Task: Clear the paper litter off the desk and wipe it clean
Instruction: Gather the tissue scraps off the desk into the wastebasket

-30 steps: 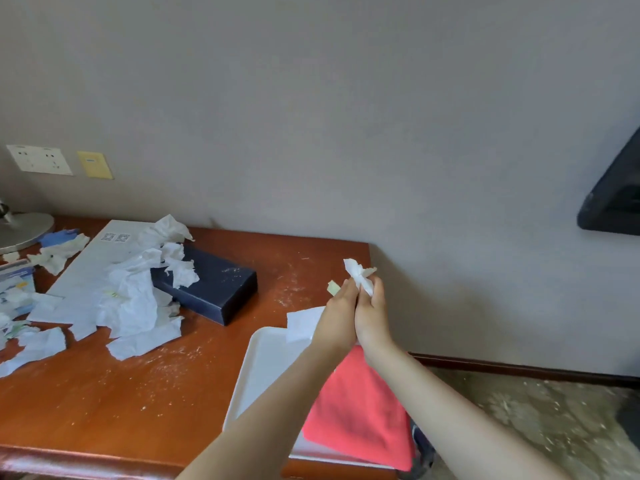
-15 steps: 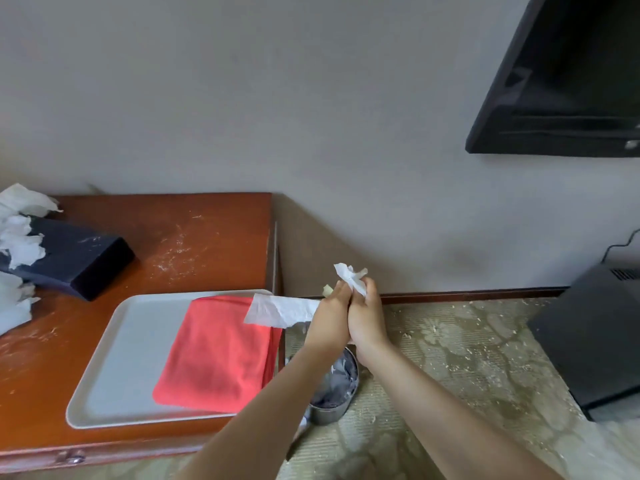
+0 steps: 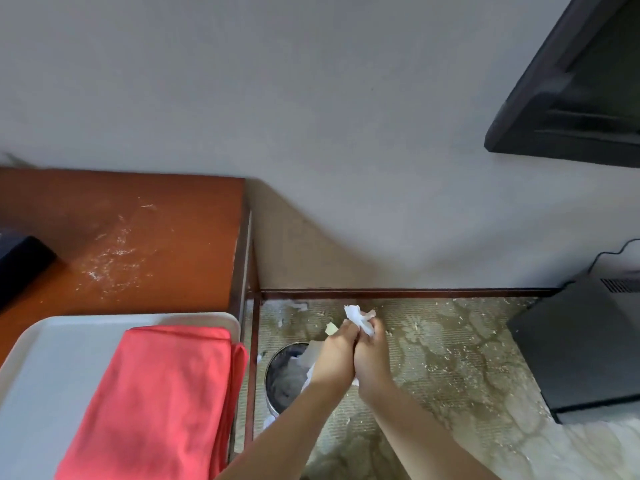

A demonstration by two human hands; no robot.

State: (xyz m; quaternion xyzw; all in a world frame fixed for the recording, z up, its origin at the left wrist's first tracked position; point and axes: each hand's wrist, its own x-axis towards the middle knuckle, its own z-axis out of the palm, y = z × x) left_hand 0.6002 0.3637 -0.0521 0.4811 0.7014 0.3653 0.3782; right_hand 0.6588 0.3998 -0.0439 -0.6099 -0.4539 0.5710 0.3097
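I have both hands pressed together over the floor just right of the tabletop [image 3: 145, 216], the left hand [image 3: 334, 355] and right hand [image 3: 372, 356] cupped round a wad of paper [image 3: 358, 317] whose white tufts stick out above the fingers [image 3: 349, 329]. They are curled tight on it; how much is packed inside I cannot tell from here. The bin [image 3: 284, 379] sits on the floor beside the tabletop's leg, below and a little left of the hands, partly hidden by my left forearm.

To do this drop well, I'd bring the hands left and down until they are squarely over the bin's mouth, then part them low, so loose scraps fall in, not onto the carpet [image 3: 450, 358], which already carries crumbs. Afterwards the cloth [image 3: 152, 393] on the tray [image 3: 55, 348] is ready for the dusty tabletop.
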